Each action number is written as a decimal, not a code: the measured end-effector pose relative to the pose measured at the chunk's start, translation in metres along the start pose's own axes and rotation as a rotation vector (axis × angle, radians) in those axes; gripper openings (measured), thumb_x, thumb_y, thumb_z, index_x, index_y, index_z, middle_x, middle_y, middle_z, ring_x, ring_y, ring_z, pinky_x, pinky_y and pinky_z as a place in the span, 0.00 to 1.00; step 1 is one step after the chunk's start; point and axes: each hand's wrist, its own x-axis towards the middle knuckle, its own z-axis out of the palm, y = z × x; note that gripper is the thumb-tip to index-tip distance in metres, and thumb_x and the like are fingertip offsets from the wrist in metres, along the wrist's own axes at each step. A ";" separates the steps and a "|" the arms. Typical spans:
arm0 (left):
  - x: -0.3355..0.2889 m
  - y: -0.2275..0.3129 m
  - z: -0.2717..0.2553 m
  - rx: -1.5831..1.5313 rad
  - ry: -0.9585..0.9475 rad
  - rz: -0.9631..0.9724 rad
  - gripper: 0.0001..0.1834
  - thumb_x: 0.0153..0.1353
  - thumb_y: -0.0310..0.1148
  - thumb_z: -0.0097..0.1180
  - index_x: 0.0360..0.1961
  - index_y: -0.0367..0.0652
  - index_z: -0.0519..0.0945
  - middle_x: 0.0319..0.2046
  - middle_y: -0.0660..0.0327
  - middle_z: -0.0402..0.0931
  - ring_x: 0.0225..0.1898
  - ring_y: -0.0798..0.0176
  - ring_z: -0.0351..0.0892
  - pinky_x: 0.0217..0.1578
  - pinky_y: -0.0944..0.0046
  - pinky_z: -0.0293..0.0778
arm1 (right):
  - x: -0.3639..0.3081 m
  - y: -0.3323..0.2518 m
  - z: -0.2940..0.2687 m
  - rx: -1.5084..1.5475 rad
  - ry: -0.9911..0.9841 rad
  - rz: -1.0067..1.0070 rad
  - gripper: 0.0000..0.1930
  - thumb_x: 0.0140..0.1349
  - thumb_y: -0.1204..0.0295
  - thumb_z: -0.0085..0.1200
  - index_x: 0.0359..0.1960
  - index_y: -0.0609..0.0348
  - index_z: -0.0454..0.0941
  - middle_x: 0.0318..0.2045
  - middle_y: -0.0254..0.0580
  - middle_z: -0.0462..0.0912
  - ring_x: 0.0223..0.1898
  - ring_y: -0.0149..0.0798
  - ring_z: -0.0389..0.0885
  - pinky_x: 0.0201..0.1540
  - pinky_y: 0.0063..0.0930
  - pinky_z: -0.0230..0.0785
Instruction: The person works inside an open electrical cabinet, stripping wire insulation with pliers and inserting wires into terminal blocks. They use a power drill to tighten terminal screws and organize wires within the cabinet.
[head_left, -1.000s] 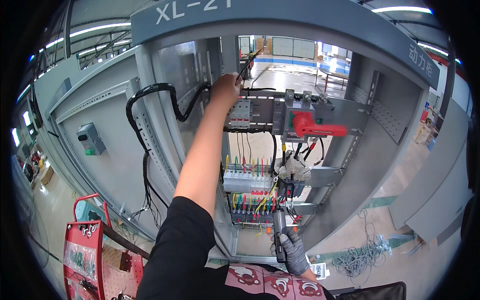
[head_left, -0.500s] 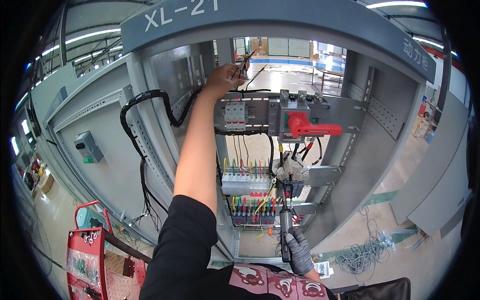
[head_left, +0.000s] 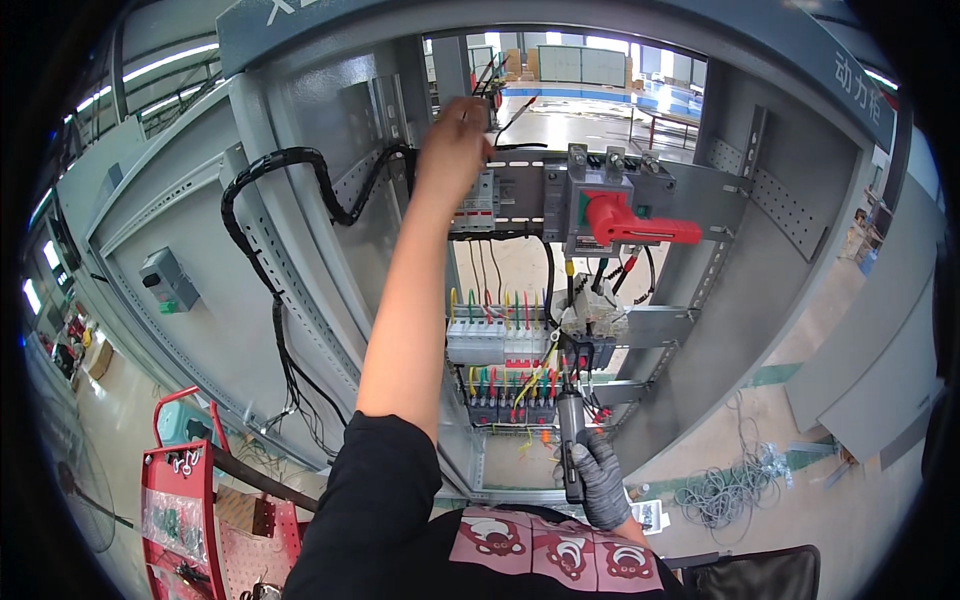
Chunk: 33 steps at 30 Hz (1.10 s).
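My bare left hand [head_left: 458, 150] reaches to the top left of the open grey cabinet, fingers curled in at several black wires [head_left: 490, 75] whose ends stick up past it. The back of the hand hides most of the grip. Just below it sits a white breaker block [head_left: 477, 205], partly covered. In a grey striped glove, my right hand [head_left: 600, 478] is closed around a slim dark power screwdriver [head_left: 572, 430], held upright low in the cabinet. Its tip is near the lower contactors and cannot be made out. Right of my left hand is a switch with a red handle [head_left: 640, 225].
Rows of wired breakers [head_left: 480, 340] and terminals [head_left: 500, 395] fill the lower rails. A black-wrapped harness [head_left: 235, 200] loops along the left door [head_left: 150, 240]. A red tool cart [head_left: 180, 500] stands lower left; coiled grey cable [head_left: 725, 495] lies on the floor at right.
The view has tilted down and shifted slightly. My left fingers, spread beside the black wires before, have curled in at them. My right hand keeps the screwdriver in nearly the same place.
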 end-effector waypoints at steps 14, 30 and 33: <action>-0.022 0.043 -0.029 -0.074 -0.316 -0.056 0.16 0.65 0.37 0.49 0.44 0.33 0.76 0.31 0.56 0.81 0.31 0.69 0.80 0.32 0.73 0.72 | 0.005 0.002 0.005 0.007 -0.062 0.044 0.20 0.63 0.58 0.55 0.47 0.60 0.69 0.34 0.38 0.78 0.29 0.29 0.79 0.31 0.21 0.72; -0.079 -0.023 -0.027 -0.444 -0.312 -0.438 0.13 0.61 0.34 0.56 0.44 0.39 0.75 0.29 0.64 0.79 0.27 0.76 0.75 0.26 0.77 0.65 | 0.003 -0.011 0.016 0.000 -0.126 0.016 0.17 0.64 0.63 0.55 0.49 0.58 0.69 0.32 0.33 0.77 0.29 0.24 0.77 0.31 0.18 0.71; -0.075 -0.031 -0.028 -0.460 -0.369 -0.405 0.14 0.58 0.33 0.60 0.43 0.40 0.75 0.32 0.62 0.80 0.28 0.78 0.74 0.25 0.79 0.64 | 0.003 -0.001 0.012 0.005 -0.141 0.015 0.18 0.64 0.63 0.55 0.50 0.59 0.69 0.33 0.33 0.77 0.29 0.24 0.76 0.31 0.19 0.71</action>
